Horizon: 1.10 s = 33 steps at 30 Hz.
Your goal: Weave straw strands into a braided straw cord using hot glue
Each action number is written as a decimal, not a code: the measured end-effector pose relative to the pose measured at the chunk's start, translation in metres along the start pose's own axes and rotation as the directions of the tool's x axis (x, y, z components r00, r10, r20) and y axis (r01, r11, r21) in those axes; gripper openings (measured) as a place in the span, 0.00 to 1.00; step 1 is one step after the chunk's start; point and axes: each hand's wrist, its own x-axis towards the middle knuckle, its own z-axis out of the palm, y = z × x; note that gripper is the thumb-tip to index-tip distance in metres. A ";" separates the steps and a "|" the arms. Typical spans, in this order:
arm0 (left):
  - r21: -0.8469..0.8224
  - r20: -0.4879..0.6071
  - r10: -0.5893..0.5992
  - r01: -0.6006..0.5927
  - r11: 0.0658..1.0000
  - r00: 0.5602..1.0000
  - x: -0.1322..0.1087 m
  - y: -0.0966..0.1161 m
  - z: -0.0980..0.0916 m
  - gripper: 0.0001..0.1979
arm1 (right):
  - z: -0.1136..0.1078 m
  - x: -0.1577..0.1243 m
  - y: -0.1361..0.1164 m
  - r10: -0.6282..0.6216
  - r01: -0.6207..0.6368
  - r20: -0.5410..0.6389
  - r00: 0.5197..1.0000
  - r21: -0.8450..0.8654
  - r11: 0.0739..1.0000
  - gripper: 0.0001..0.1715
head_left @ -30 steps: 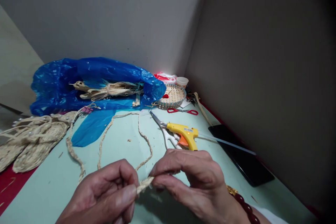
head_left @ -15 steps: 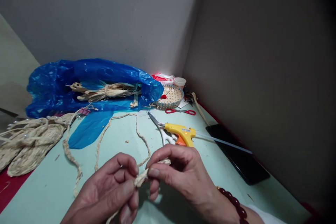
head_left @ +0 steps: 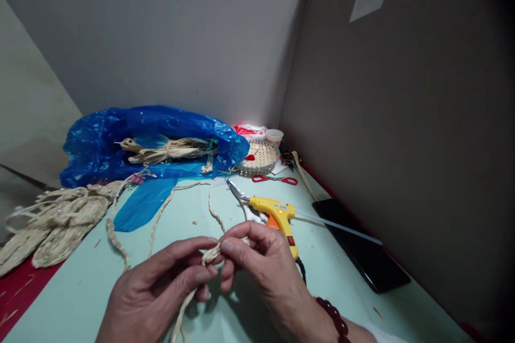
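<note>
Lower centre: left hand [head_left: 161, 289] and right hand [head_left: 261, 268] meet fingertip to fingertip, both pinching the braided straw cord [head_left: 210, 255] at one spot, probably so the plait can't loosen (glue gun [head_left: 276, 214] lies just above, within reach).

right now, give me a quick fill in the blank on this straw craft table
Left hand and right hand both pinch the braid; the bead bracelet is on the ____ wrist.
The glue gun beyond the hands is ____.
The scissors by the woven tray have ____ handles.
The straw bundle lies in a ____ plastic bag.
Missing words: right; yellow; red; blue.
</note>
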 end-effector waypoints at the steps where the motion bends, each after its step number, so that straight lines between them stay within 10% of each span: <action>1: 0.047 -0.044 0.032 -0.030 0.998 0.999 0.000 0.001 0.001 0.11 | 0.000 0.000 -0.001 -0.010 0.010 -0.005 1.000 -0.012 1.000 0.17; 9: 0.160 -0.037 0.381 -0.371 0.915 0.924 0.004 0.005 0.006 0.04 | -0.001 -0.002 -0.005 -0.176 0.179 0.038 0.984 -0.119 0.977 0.15; 26: 0.000 0.061 0.375 -0.375 0.927 0.925 0.008 0.046 0.022 0.11 | -0.007 -0.009 -0.009 -0.254 0.311 0.201 0.946 -0.345 0.885 0.25; 33: -0.064 0.127 0.342 -0.336 0.940 0.931 0.006 0.051 0.031 0.12 | -0.008 -0.013 -0.019 -0.159 0.321 0.336 0.928 -0.507 0.800 0.11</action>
